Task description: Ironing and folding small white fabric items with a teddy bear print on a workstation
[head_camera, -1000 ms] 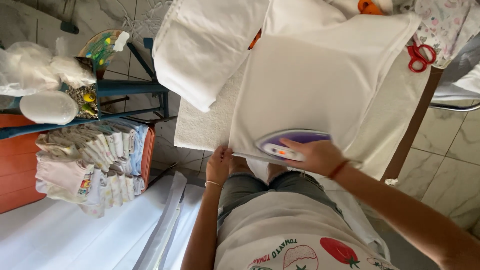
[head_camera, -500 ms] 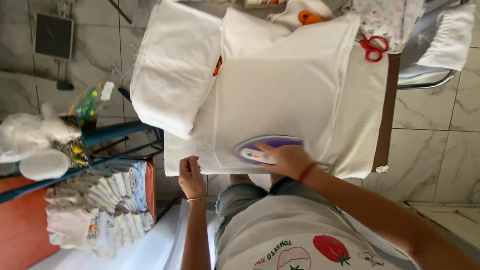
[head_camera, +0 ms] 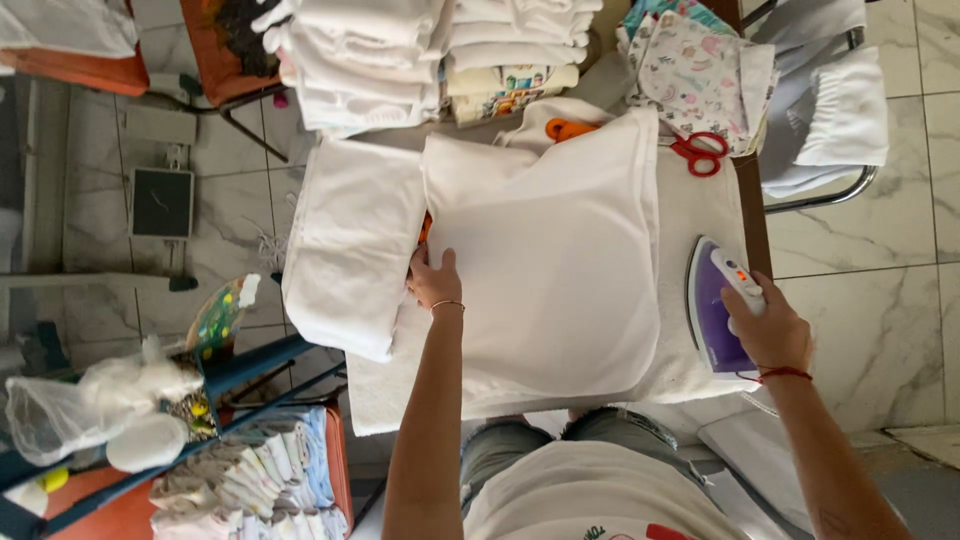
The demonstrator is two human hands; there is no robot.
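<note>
A white cloth [head_camera: 560, 270] lies spread flat on the padded ironing table [head_camera: 690, 210]. My left hand [head_camera: 433, 280] rests on the cloth's left edge, fingers apart, next to a folded white cloth [head_camera: 350, 245] that hangs over the table's left side. My right hand [head_camera: 770, 330] grips the handle of a purple and white iron [head_camera: 715, 315], which stands at the table's right edge, off the spread cloth.
Stacks of folded white cloths [head_camera: 400, 55] and patterned fabric [head_camera: 695, 65] lie at the far end, with red scissors [head_camera: 700, 152] and orange scissors [head_camera: 565, 128]. A chair with white garments [head_camera: 830, 110] is right. A blue rack [head_camera: 240, 370] holds folded cloths [head_camera: 250, 480] at lower left.
My right hand has carried the iron off the near edge of the cloth to the table's right side. My left hand has moved up onto the cloth's left edge. The camera tilted toward the table's far end.
</note>
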